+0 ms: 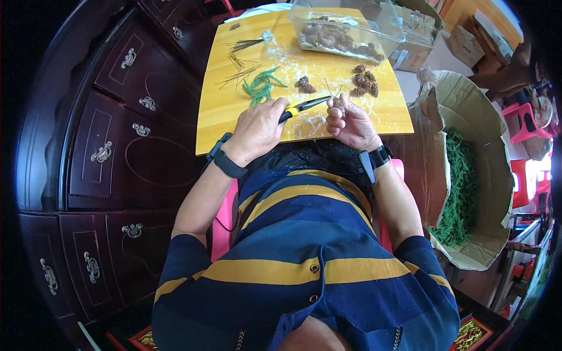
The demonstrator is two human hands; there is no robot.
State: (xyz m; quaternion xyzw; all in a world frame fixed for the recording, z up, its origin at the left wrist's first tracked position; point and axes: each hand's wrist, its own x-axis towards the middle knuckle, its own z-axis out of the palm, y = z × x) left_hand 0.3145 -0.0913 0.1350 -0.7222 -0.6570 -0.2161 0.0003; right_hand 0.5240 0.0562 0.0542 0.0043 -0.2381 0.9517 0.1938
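My left hand (260,130) is closed round the yellow-and-black handles of a pair of pliers (305,106). The pliers' jaws point right, toward my other hand, and their tips reach thin wires standing up there. Between the thumb and fingers of my right hand (354,124) is a small brown pine cone (338,103). Wire ends (331,88) rise from it in a V. Whether the jaws grip the wire is too small to tell. Just beyond the pliers lie some loose pine cones (304,85), with green artificial sprigs (261,86) to their left.
Thin dark wires (239,61) lie on the yellow tabletop (222,117) among white flakes. A clear plastic bin (386,35) of pine cones stands at the back. More pine cones (364,81) are piled at right. Beside the table, a cardboard box (497,234) holds green sprigs; dark drawers (105,105) stand left.
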